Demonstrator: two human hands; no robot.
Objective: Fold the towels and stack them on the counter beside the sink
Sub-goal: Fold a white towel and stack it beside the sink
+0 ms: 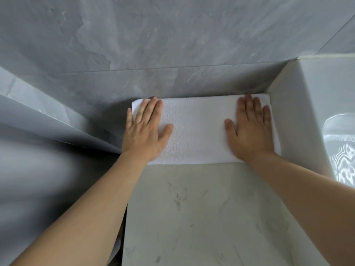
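Head view. Grey marbled tile wall [172, 45] ahead and to the left; pale stone-look counter [201, 217] runs up to it. On the right a white sink [317, 112] rises as a raised block, its basin partly in frame with water or glare in it, hard to tell which.

White towel [197, 129] lies folded into a flat rectangle at the back of the counter, far edge against the wall, right end just beside the sink's side. Only one towel shows; no stack under it that I can make out.

Left hand [146, 129] flat on the towel's left end, fingers straight and spread, gripping nothing. Right hand [249, 129] flat on the right end, same posture, pressing down.

Judgement: the step in hand looks like smoothing or seating a finished fold in its place beside the sink. Next move likely calls for lifting both palms straight up so the layers do not shift, then fetching another towel, none of which is in frame.
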